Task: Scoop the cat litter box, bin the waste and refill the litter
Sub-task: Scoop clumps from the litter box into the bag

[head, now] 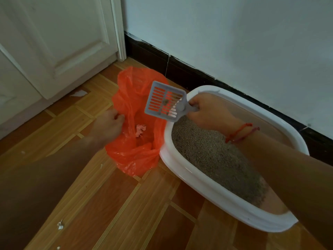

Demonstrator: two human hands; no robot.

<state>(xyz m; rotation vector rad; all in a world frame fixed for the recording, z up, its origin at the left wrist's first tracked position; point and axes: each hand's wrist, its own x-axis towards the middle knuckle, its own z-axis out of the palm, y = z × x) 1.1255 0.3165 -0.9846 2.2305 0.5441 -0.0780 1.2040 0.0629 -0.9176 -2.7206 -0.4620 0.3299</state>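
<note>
Wood-patterned floor (126, 204) fills the near half of my view, and on it, along the right wall, sits the white litter box (168, 141) with grey litter (207, 154) over most of its bed. My right hand (209, 112) grips the handle of the slotted scoop (164, 103), whose blade hangs past the box's far-left rim, over the mouth of the orange bag (133, 156). A small dark clump (164, 101) sits mid-blade; the other slots look bare. My left hand (108, 125) pinches the bag's left edge, fingers curled into the plastic, holding the mouth apart. The bag lies on the floor touching the box's left side, with something pale pink (140, 129) down inside it. I read this as the dumping step: waste sifted, not yet dropped. To do it well I would get the blade wholly over the opening before tipping, then roll the wrist so the clump slides off the far edge and misses the bag's lip. It looks light, so a tap on the handle may be needed to free it from the slots. The left hand should pull the thin plastic up and outward so the mouth does not fold shut. A red cord (241, 132) circles my right wrist. Farther out, a dark skirting (180, 69) runs under the pale wall, a white door (54, 42) stands far left, and a white scrap (78, 93) lies near it.
</note>
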